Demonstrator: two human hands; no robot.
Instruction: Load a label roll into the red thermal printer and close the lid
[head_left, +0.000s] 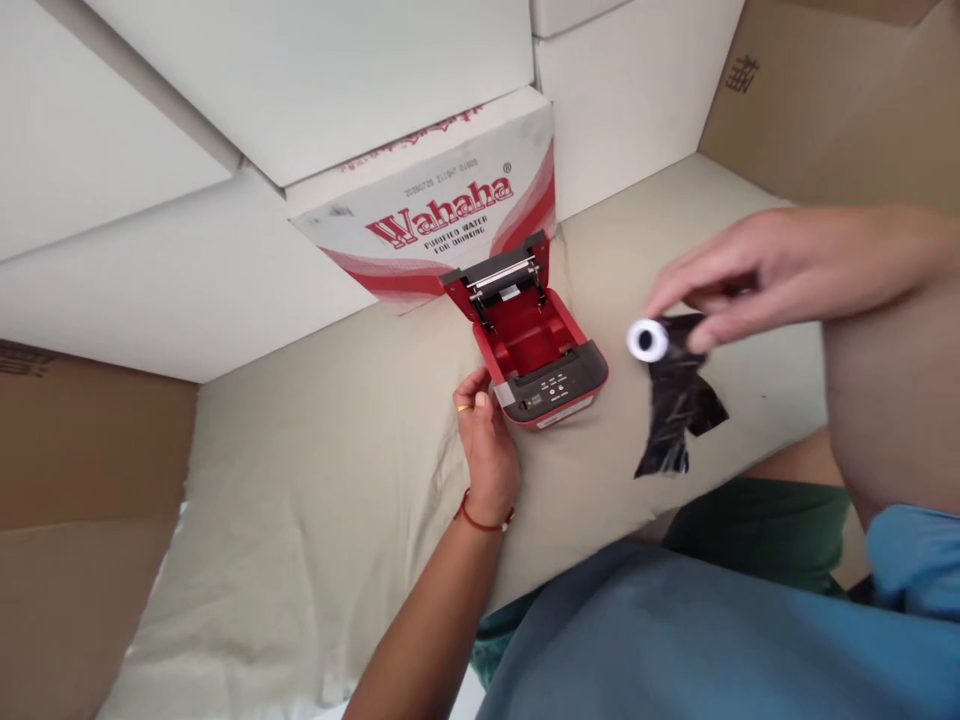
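Observation:
A small red and black label printer (538,345) stands on the cloth-covered surface with its lid (502,275) raised. Its red inner bay shows nothing in it. My left hand (487,440) grips the printer's left front corner, thumb at its side. To the right, my right hand (739,285) pinches a small white paper roll (646,341) with a dark core, held above the cloth. Black plastic wrapping (667,410) hangs from the roll in loose, torn-looking flaps. The fingertips behind the roll are partly hidden.
Behind the printer stands a Wahaha water carton (442,215), close to the raised lid. White boxes (397,70) line the back. Brown cardboard (90,530) bounds the left side, and more cardboard (847,110) the far right. Beige cloth (337,480) covers the work surface.

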